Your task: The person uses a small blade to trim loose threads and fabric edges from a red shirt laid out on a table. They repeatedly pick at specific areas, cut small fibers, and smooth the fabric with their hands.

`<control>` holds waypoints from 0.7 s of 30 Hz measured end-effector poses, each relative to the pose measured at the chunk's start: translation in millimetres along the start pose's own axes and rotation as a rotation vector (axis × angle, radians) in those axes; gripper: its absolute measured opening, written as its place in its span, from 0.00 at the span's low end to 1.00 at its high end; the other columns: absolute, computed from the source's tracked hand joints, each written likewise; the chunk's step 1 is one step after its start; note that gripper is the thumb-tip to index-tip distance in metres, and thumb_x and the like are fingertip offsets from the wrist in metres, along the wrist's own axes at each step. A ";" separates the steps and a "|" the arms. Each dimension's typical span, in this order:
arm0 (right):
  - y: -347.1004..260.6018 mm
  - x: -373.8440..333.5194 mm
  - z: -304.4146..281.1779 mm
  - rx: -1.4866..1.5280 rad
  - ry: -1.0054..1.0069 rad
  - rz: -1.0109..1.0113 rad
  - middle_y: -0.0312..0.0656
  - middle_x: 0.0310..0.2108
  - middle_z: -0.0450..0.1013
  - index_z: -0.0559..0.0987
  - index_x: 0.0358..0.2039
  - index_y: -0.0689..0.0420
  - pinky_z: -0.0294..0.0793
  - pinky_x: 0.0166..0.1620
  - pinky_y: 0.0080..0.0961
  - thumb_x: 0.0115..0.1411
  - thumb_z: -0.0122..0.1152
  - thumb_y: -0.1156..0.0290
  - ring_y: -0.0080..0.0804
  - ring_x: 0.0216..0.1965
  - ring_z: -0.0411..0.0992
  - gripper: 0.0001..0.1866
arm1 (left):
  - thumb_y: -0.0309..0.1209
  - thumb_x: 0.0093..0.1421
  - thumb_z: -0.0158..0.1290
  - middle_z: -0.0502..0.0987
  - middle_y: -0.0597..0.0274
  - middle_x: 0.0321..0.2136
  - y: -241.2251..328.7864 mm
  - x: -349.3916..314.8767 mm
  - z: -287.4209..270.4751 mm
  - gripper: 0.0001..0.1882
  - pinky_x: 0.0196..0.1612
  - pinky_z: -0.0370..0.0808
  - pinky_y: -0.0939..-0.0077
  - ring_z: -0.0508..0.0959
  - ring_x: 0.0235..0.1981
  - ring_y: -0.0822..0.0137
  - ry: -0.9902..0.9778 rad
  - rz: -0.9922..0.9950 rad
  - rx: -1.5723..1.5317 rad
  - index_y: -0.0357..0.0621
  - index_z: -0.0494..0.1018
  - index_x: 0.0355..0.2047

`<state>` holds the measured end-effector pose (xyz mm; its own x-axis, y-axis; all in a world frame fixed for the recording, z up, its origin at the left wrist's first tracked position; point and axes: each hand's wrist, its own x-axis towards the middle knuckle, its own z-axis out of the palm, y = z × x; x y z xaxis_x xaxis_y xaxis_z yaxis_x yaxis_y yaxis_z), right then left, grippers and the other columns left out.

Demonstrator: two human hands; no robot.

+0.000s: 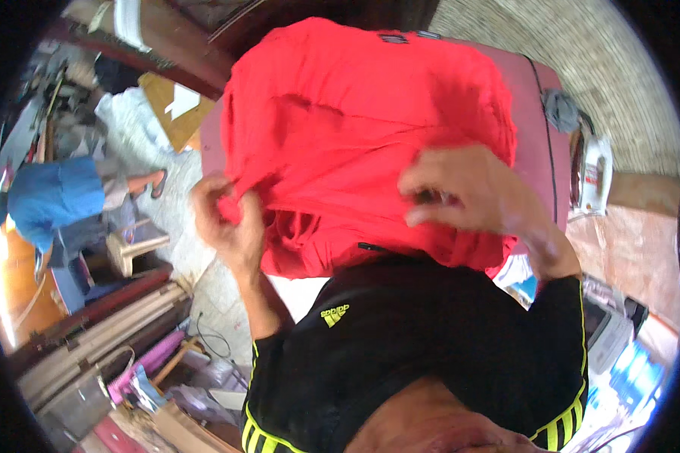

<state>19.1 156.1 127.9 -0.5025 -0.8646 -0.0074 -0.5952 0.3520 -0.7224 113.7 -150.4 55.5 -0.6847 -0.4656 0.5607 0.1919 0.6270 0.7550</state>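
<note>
A large red cloth [370, 106], apparently a garment, lies rumpled over a pink padded-looking surface [535, 136] in front of me. Creases run across its middle, and loose folds gather at the near left. My left hand [230, 226] is at the cloth's left edge, thumb and fingers curled in a pinch on the fabric. Over the right half is my right hand [472, 189], bent at the wrist and slightly blurred. Its fingers are half curled with a gap to the thumb, and no cloth shows between them.
A dark cord [545, 128] crosses the surface's right side, beside a grey rag [561, 110]. To the left, a person in a blue shirt [60, 189] bends near a small wooden stool [136, 245]. Planks [106, 332] and clutter lie at lower left, blue-wrapped goods [631, 374] at lower right.
</note>
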 end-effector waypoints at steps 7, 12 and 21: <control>-7.3 -114.9 27.0 -0.132 -0.190 0.229 0.40 0.33 0.73 0.79 0.38 0.52 0.76 0.37 0.37 0.60 0.62 0.62 0.40 0.37 0.76 0.09 | 0.13 0.40 0.52 0.77 0.55 0.29 34.9 16.3 -43.3 0.16 0.49 0.68 0.69 0.76 0.38 0.58 -0.694 0.224 0.301 0.38 0.79 0.31; -1.5 -133.9 20.3 0.160 -0.117 0.182 0.39 0.33 0.76 0.81 0.36 0.53 0.76 0.37 0.36 0.58 0.64 0.66 0.39 0.36 0.78 0.07 | 0.21 0.43 0.58 0.81 0.57 0.28 40.6 30.6 -44.2 0.13 0.37 0.76 0.65 0.81 0.29 0.55 -1.074 0.201 0.321 0.46 0.81 0.32; 46.8 -70.2 -41.5 0.216 0.537 0.494 0.41 0.30 0.78 0.80 0.34 0.63 0.76 0.37 0.25 0.63 0.63 0.70 0.23 0.34 0.78 0.08 | 0.30 0.54 0.65 0.78 0.54 0.30 69.8 121.3 102.9 0.12 0.38 0.77 0.67 0.80 0.33 0.53 -1.255 0.471 0.062 0.37 0.77 0.35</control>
<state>0.5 248.2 123.3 -0.9476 -0.3122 -0.0672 -0.1140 0.5273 -0.8420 -28.3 -98.9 141.3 -0.7467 0.6634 0.0473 0.5770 0.6108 0.5422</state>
